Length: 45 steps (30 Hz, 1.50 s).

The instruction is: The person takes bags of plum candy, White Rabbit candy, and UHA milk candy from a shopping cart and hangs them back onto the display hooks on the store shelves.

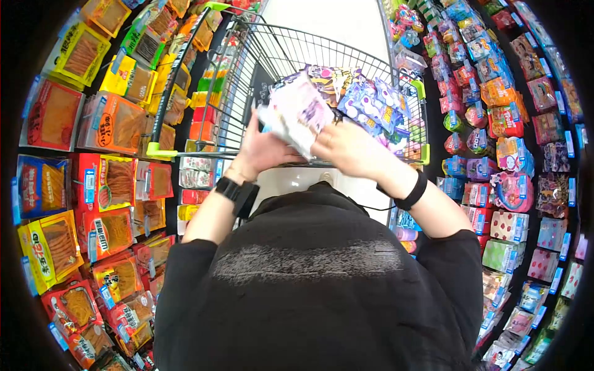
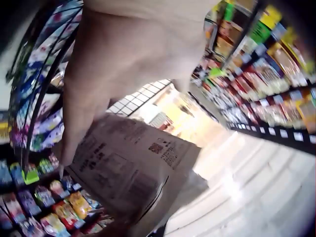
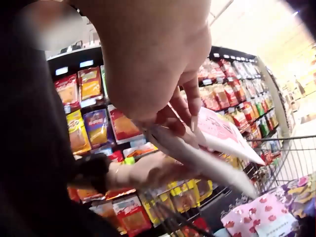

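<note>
In the head view, a white packet with pinkish print (image 1: 303, 111) is tilted over the cart's near side. My right hand (image 1: 349, 147) grips its near right edge. The right wrist view shows the curled fingers of that hand (image 3: 153, 64) pinching white packets with pink printing (image 3: 224, 131), one fanned apart from another. My left hand (image 1: 263, 149) is at the packet's left side, thumb raised, fingers stretched out below. Close under the left hand (image 2: 133, 54) in its wrist view is a packet's printed back (image 2: 123, 163), bearing text and a square code.
The wire shopping cart (image 1: 346, 49) holds purple and blue patterned packets (image 1: 374, 105) and a pink packet with red marks (image 3: 259, 215). Racks of bagged snacks (image 1: 114, 123) line the left. Small colourful packages (image 1: 501, 123) hang on the right. Pale floor (image 1: 322, 18) stretches ahead.
</note>
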{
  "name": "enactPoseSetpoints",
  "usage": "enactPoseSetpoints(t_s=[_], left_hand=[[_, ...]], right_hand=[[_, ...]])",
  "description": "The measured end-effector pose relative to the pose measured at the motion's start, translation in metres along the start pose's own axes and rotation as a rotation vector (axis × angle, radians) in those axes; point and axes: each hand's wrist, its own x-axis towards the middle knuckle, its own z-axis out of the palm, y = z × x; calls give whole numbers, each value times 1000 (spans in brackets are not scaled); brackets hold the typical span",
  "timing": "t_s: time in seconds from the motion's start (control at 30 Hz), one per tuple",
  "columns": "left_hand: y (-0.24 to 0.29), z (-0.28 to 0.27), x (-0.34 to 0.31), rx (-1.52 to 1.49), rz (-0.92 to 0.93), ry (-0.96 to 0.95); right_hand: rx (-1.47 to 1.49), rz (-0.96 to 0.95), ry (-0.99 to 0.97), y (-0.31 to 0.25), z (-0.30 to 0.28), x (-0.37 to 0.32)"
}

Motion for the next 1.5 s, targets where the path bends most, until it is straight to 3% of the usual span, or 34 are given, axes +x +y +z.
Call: enactPoseSetpoints(t_s=[0.07, 0.2, 0.23, 0.27, 0.33, 0.4, 0.43, 0.53, 0.6, 0.67, 0.77, 0.93, 1.03, 1.2, 1.27, 1.33, 1.43, 1.5], left_hand=[[-4, 13, 11, 43, 205, 51], [-1, -10, 5, 239, 296, 158], [-3, -10, -2, 101, 293, 45], [-4, -11, -7, 102, 289, 50], [-4, 1, -12, 87, 310, 94], [0, -6, -10, 116, 312, 166], [0, -12, -8, 129, 285, 110], [-18, 6, 4, 86, 215, -55], [-29, 6, 14, 194, 252, 63], [-35, 2, 21, 178, 200, 56], [-47, 19, 29, 335, 156, 225], [-69, 59, 48, 478, 278, 173], [-82, 65, 65, 528, 293, 210], [-106, 70, 96, 486, 342, 237], [-114, 65, 106, 437, 359, 290], [-125, 76, 117, 453, 396, 295], [-134, 73, 130, 456, 403, 325], [-141, 71, 139, 442, 372, 353]], right_hand=[[-90, -56, 24, -19, 13, -1], [-63, -32, 106, -28, 25, -19], [90, 111, 157, -28, 22, -25], [244, 253, 206, -27, 20, -32], [412, 344, 239, -28, 21, -49], [1421, 627, 543, -34, 32, -62], [1776, 629, 527, -33, 34, -69], [2215, 539, 574, -37, 51, -72], [2252, 602, 588, -38, 51, -72], [2126, 785, 553, -34, 45, -68], [1955, 753, 484, -22, 50, -80], [1981, 711, 413, 4, 48, -123], [1891, 794, 479, 15, 52, -157], [1899, 761, 595, 47, 52, -214], [1960, 780, 733, 60, 51, -234], [1988, 771, 727, 75, 52, -253], [1839, 811, 898, 90, 49, -269], [1805, 803, 843, 101, 49, -289]])
